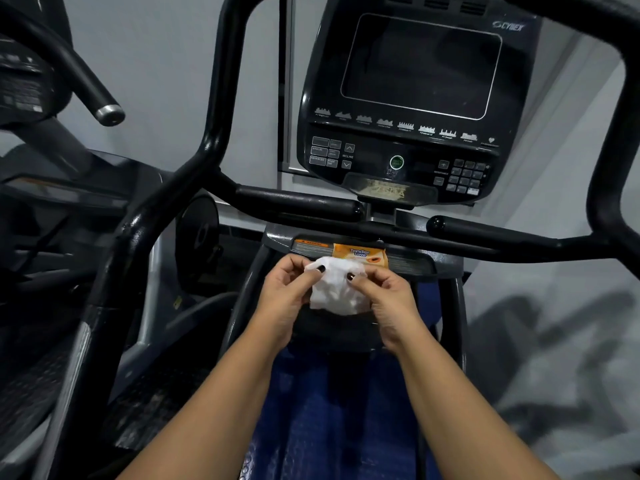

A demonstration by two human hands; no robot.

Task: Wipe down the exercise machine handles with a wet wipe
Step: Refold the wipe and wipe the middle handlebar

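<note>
The Cybex console [415, 98] rises beyond both grips. Under it two short black handles run side to side. The left handle [298, 200] lies straight beyond the left grip [285, 294], and the right handle [491, 235] lies beyond and outward of the right grip [386, 297]. Both grips pinch narrowly, thumb and forefinger, on the upper edge of one crumpled white wet wipe [337, 291] held between them. Just behind it sits the orange wipes pack [360, 254]. Neither handle is touched yet. The left handle seems the easier first reach.
</note>
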